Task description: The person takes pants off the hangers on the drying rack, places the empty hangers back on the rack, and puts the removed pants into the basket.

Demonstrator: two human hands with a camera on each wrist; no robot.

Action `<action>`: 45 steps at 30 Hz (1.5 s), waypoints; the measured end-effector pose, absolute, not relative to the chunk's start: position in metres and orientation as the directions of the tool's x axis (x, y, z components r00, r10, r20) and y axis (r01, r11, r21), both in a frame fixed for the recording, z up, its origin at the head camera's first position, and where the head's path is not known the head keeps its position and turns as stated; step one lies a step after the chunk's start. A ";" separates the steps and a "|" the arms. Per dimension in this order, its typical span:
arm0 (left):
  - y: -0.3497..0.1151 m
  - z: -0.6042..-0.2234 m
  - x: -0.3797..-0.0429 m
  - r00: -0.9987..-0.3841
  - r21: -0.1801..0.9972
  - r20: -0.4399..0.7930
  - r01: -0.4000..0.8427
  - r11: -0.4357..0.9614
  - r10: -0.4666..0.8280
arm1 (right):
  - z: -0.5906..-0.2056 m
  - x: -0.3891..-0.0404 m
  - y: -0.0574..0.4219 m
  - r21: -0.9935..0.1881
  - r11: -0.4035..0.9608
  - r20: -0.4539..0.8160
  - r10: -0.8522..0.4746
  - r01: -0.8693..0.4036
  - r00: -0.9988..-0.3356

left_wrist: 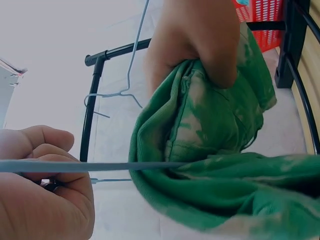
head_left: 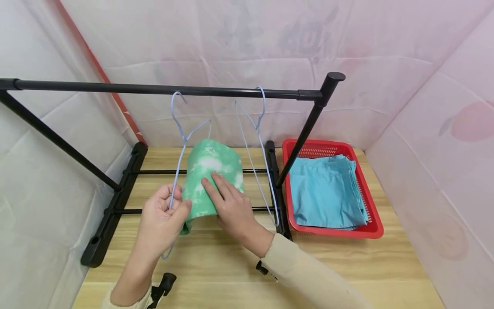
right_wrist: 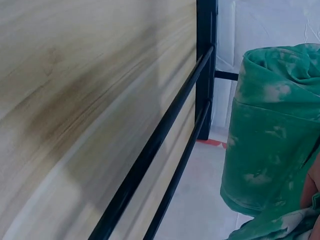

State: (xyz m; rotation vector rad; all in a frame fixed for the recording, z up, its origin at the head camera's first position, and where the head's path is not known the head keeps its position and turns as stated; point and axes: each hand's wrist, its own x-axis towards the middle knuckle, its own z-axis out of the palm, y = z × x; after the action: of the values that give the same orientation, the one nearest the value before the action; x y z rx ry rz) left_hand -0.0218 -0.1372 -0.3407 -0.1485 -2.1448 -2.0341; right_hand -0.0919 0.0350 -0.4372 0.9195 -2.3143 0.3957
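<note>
My left hand [head_left: 160,214] grips one side wire of a pale blue wire hanger [head_left: 185,139], whose hook is up at the rack's top bar. A green-and-white tie-dye garment [head_left: 210,165] is draped over the hanger's lower part. My right hand [head_left: 237,210] holds the garment, fingers spread on its outer face; from the left wrist view its thumb is tucked against the cloth folds [left_wrist: 210,130]. In the right wrist view the garment hangs as a rounded bundle [right_wrist: 270,150], with only a bit of that hand at the edge.
A black clothes rack [head_left: 135,89] spans the table, with two low crossbars behind the hands. A second blue hanger [head_left: 257,127] hangs bare on its bar, right of the garment. At right, a red plastic basket [head_left: 376,229] contains folded blue cloth [head_left: 324,193].
</note>
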 end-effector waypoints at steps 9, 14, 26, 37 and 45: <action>-0.137 -0.342 -0.022 -0.979 0.974 0.203 0.199 0.105 -0.032 | -0.437 -0.098 0.041 0.008 0.723 0.654 -0.527 -0.691 -0.543; -0.136 -0.343 -0.022 -0.980 0.977 0.198 0.195 0.091 -0.033 | -0.440 -0.103 0.044 0.050 0.723 0.678 -0.531 -0.689 -0.508; -0.139 -0.342 -0.023 -0.986 0.983 0.158 0.153 0.101 -0.050 | -0.445 -0.112 0.046 0.139 0.654 0.648 -0.627 -0.743 -0.431; -0.142 -0.345 -0.022 -0.993 0.988 0.118 0.114 0.108 -0.032 | -0.449 -0.114 0.046 0.115 0.618 0.602 -0.666 -0.778 -0.440; -0.143 -0.347 -0.022 -0.990 0.984 0.138 0.137 0.116 -0.003 | -0.443 -0.118 0.048 0.069 0.612 0.614 -0.649 -0.788 -0.450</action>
State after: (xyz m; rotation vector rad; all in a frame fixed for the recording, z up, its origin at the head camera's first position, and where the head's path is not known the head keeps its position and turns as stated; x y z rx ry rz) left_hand -0.0224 -0.1428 -0.3467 -0.1368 -2.2651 -2.0171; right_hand -0.1176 0.0477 -0.4433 1.1265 -2.2323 0.3009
